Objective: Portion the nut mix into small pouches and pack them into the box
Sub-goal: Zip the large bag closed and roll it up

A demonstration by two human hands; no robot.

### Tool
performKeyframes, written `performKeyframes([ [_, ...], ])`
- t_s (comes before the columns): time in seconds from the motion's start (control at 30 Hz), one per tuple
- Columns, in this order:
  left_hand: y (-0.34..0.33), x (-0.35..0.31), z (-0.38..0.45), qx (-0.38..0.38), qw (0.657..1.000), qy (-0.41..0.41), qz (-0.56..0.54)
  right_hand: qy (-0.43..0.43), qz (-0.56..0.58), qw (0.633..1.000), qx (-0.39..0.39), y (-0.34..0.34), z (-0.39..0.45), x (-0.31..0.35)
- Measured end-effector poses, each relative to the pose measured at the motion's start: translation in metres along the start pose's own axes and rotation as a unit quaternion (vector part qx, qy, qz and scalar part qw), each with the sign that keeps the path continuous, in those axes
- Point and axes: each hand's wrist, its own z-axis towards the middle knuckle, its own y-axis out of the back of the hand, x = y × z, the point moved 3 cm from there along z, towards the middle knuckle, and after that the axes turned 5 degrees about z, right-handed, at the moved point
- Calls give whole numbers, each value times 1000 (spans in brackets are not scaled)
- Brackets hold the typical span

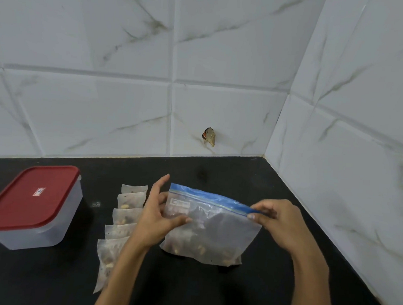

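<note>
A large clear zip bag (pixel 211 226) with a blue seal strip stands on the black counter (pixel 211 289), with nut mix lying in its bottom. My right hand (pixel 278 222) pinches the blue strip at its right end. My left hand (pixel 155 216) holds the bag's left side, thumb on the front, forefinger raised. Several small pouches (pixel 126 212) holding nuts lie in an overlapping row left of the bag, partly hidden by my left forearm. A clear plastic box (pixel 30 212) with a red lid on it sits at the far left.
White marble-look tiled walls meet in a corner at the back right. A small brown scrap (pixel 208 136) sticks to the back wall above the counter. The counter's right edge runs along the right wall.
</note>
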Motion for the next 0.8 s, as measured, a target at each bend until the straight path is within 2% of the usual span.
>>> performKeyframes([
  [0.07,1,1,1,-21,999,-19,43,7,24,999,-24,0,0,-2],
  [0.1,3,-1,0,-55,994,-33,84,8,32,999,-30,1,-1,-2],
  [0.2,0,-18,-15,-247,941,-129,191,30,13,999,-41,0,-1,0],
  [0.23,-9,-21,-23,-273,924,-174,205,42,0,998,-45,0,-1,1],
  [0.3,-32,-16,-32,-257,914,-225,218,65,-17,996,-53,-1,-2,5],
  [0.4,-47,-8,-32,-240,929,-172,225,83,-53,994,-50,0,-3,9],
  [0.47,-54,-16,-38,-258,889,-229,302,89,-69,993,-39,-1,-4,9],
  [0.53,-72,-38,-41,-223,850,-309,363,102,-65,992,-34,-2,-4,9],
  [0.63,-101,-65,-27,-81,820,-351,445,124,5,992,-29,-1,-5,9],
  [0.7,-112,-82,-13,-7,811,-332,481,88,81,993,-3,2,-9,3],
  [0.8,-121,-96,5,111,817,-238,513,16,203,979,12,7,-19,-15],
])
